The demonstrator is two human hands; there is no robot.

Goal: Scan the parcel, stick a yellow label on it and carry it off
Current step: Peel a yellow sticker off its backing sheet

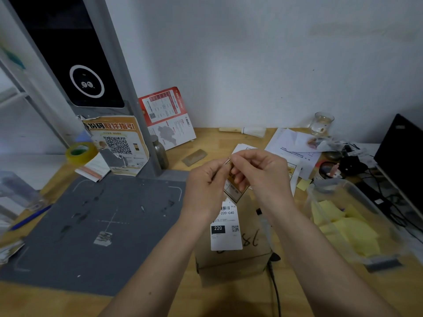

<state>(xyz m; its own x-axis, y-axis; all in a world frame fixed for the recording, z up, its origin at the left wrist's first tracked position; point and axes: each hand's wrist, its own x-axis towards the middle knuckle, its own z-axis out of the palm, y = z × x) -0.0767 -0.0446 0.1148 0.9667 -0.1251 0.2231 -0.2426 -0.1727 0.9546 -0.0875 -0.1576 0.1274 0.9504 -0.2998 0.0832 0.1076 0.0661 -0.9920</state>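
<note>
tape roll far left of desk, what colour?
Yellowish clear tape roll with a green core, seen in the head view.

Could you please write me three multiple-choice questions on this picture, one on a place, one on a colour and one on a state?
1. Where does the parcel lie?
A. on the grey mat
B. on the wooden desk, right of the mat
C. in the clear bin

2. What colour are the notes in the clear bin?
A. yellow
B. red
C. blue

3. What are the two hands doing?
A. resting flat on the desk
B. pinching a label sheet above the parcel
C. lifting the parcel

Answers:
1 B, the box sits on bare wood beside the mat.
2 A, the stacked notes show pale yellow through the bin wall.
3 B, the left hand and the right hand meet on the sheet, fingers curled round it.
</note>
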